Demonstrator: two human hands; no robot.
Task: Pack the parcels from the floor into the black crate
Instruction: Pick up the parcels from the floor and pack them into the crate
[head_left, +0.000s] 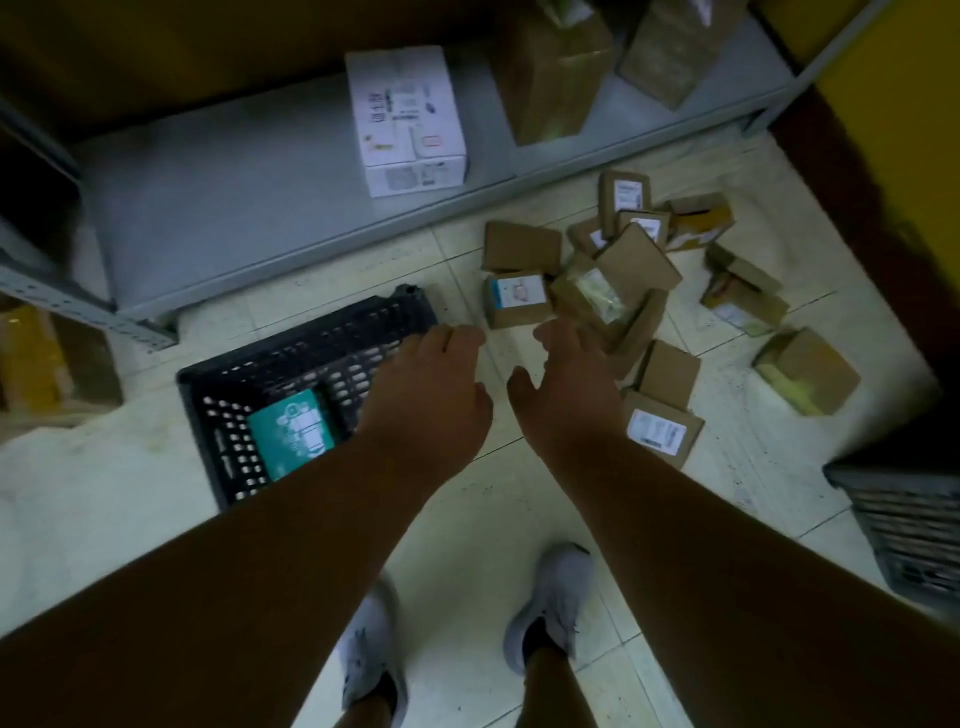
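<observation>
Head view: I take the black crate (311, 384) as my landmark. It sits on the tiled floor (104, 493) just in front of the grey shelf (249, 208), with one teal parcel (296, 434) already inside. To the crate's right lies the scatter of brown parcels (623, 291); I count about fourteen, though the heap overlaps and I cannot be sure. On the shelf behind the crate stand one white box (408, 119) and two large wrapped brown packages (556, 73). A second dark crate (909, 535) shows far to the right. Both of my hands are empty, fingers loosely spread: the left hand (434, 384) hovers over the crate's right rim, the right hand (566, 384) just beside the pile. I judge I am between loads, reaching for the next parcel; the labelled parcel (517, 299) nearest the crate looks the easiest pick.
</observation>
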